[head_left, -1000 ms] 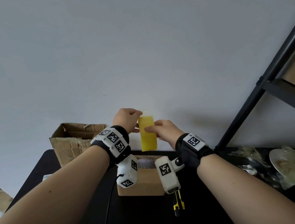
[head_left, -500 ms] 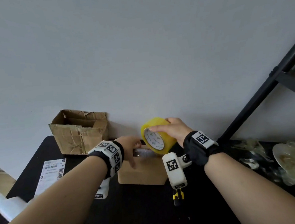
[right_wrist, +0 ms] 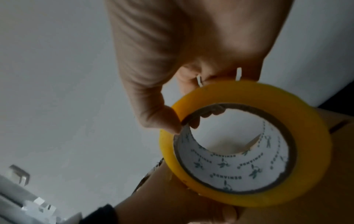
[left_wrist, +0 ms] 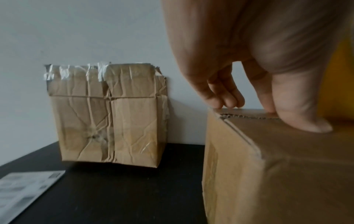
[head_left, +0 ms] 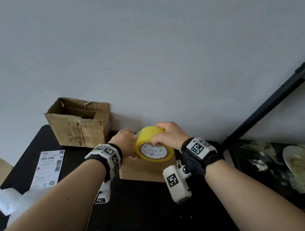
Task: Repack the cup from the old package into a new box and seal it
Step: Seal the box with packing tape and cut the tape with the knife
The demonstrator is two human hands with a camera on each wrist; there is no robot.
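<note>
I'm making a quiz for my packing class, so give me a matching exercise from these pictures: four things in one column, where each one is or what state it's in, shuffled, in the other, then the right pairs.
Things
1. tape roll
2. new box
3. old box
4. shipping label

States
A. open-topped and crumpled, against the wall
B. lying flat on the black table
C. held by the right hand
D. flaps down, left hand pressing on top

Pairs: 1-C, 2-D, 3-A, 4-B

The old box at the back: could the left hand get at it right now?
Probably yes. The old box stands open on the table with bare tabletop between it and the left hand. But that hand is pressing on the new box, which it would have to let go.
</note>
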